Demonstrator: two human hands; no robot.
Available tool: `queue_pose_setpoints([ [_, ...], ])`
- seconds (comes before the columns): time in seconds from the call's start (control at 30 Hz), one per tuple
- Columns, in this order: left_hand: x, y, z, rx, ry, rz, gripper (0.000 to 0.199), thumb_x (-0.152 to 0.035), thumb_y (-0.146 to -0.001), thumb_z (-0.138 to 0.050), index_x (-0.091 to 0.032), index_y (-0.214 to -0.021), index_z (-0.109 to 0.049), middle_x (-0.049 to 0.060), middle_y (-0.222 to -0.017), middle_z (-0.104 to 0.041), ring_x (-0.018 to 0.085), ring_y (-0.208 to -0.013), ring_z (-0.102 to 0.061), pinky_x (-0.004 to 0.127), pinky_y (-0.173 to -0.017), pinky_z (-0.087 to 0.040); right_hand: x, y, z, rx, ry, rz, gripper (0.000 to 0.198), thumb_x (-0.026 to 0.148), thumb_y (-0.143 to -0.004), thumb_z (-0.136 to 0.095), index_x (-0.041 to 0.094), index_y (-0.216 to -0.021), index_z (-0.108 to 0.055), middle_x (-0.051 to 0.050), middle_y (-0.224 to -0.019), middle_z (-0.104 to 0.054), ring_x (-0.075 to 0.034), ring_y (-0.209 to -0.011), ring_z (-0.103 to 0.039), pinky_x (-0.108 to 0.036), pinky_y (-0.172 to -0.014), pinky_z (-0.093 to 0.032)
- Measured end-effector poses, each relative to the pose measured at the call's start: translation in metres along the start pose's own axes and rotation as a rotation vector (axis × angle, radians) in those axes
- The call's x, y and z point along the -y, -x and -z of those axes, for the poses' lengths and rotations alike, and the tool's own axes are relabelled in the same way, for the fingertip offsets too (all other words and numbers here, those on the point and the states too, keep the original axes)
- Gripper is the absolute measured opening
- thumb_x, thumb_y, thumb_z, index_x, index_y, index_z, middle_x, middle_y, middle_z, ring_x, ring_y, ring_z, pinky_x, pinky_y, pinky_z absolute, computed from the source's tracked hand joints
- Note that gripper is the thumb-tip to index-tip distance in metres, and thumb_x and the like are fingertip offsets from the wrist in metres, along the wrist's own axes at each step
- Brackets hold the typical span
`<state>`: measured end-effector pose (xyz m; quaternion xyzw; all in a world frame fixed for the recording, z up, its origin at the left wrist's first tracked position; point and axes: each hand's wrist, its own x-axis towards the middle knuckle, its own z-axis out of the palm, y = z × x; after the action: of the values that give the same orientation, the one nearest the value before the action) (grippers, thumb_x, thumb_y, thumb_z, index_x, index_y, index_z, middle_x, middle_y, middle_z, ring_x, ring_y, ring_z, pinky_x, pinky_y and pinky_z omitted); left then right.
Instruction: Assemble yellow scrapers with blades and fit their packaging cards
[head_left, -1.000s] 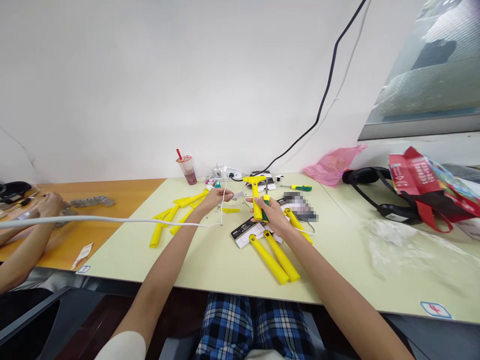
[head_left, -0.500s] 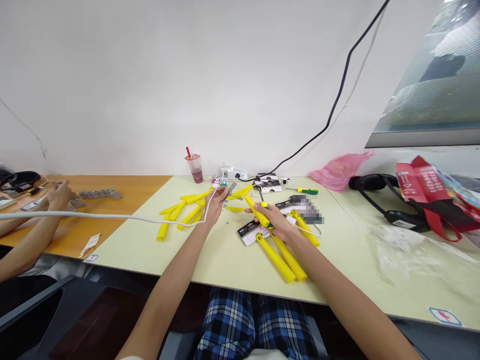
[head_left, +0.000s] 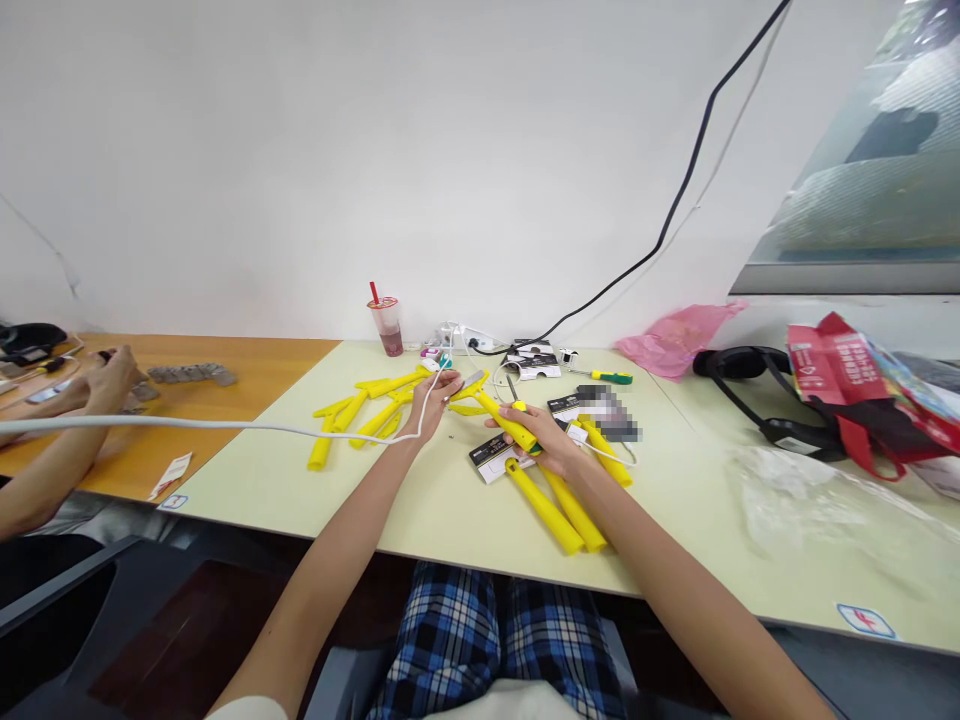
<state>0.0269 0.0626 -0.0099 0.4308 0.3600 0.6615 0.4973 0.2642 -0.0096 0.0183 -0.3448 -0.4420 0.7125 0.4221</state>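
Observation:
My left hand (head_left: 437,398) pinches a flat grey metal blade (head_left: 473,379), which lies against the wide head of a yellow scraper handle (head_left: 507,420). Closed around that handle is my right hand (head_left: 549,440); its palm also keeps a screwdriver (head_left: 513,388), shaft pointing away from me. Whether the blade is seated in the head, I cannot tell. Several yellow handles (head_left: 346,412) lie in a loose pile left of my hands. More yellow handles (head_left: 546,508) rest nearer me, below my right hand, beside a black-and-white card (head_left: 491,458).
A white cable (head_left: 300,430) crosses over my left wrist. Behind stand a drink cup (head_left: 388,330) and a power strip (head_left: 480,340). A green-yellow screwdriver (head_left: 612,377), a pink bag (head_left: 679,340), a headset (head_left: 772,410) and clear plastic (head_left: 802,510) lie right. Another person's hands (head_left: 112,380) are left.
The blade in my left hand has tipped flatter and met the head of the yellow handle. My right hand keeps its hold on handle and screwdriver. The view has shifted slightly.

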Motion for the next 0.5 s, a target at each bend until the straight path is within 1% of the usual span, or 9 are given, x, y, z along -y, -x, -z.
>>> queue_pose_setpoints([
  [0.1,0.0008,0.0013,-0.0013,0.006,-0.022,0.006,0.047,-0.037,-0.061,-0.104,-0.016,-0.096,-0.081,0.007,-0.096,-0.078,0.023,-0.101,-0.074,0.039,-0.099,-0.056,-0.0006,-0.0009,0.001,0.002,-0.004,-0.006,0.027,0.029,-0.086,-0.088,0.017,-0.103,-0.07,-0.017,-0.113,-0.084,-0.012,-0.059,-0.061,-0.019,-0.038,-0.047],
  [0.27,0.0022,0.0028,-0.0017,0.015,-0.077,0.028,0.049,-0.045,-0.062,-0.103,-0.017,-0.096,-0.08,0.007,-0.102,-0.079,0.025,-0.103,-0.074,0.041,-0.095,-0.06,-0.0011,-0.0014,0.0013,0.003,-0.007,-0.002,0.023,0.027,-0.088,-0.086,0.016,-0.101,-0.07,-0.017,-0.114,-0.084,-0.011,-0.059,-0.061,-0.018,-0.038,-0.047],
  [0.4,0.0034,0.0031,-0.0024,0.026,-0.129,0.047,0.054,-0.05,-0.062,-0.102,-0.016,-0.096,-0.08,0.008,-0.096,-0.079,0.027,-0.102,-0.075,0.043,-0.09,-0.063,-0.001,-0.0015,0.0023,-0.001,-0.004,-0.012,0.018,0.028,-0.092,-0.081,0.016,-0.099,-0.071,-0.017,-0.114,-0.084,-0.011,-0.057,-0.061,-0.018,-0.037,-0.045],
  [0.5,0.0045,0.0033,-0.0036,0.038,-0.164,0.051,0.055,-0.048,-0.059,-0.104,-0.015,-0.096,-0.08,0.008,-0.091,-0.078,0.028,-0.099,-0.076,0.044,-0.089,-0.064,0.0004,-0.0007,0.0026,-0.006,0.004,-0.024,0.013,0.026,-0.095,-0.077,0.015,-0.098,-0.071,-0.017,-0.113,-0.084,-0.01,-0.056,-0.061,-0.018,-0.037,-0.045],
])
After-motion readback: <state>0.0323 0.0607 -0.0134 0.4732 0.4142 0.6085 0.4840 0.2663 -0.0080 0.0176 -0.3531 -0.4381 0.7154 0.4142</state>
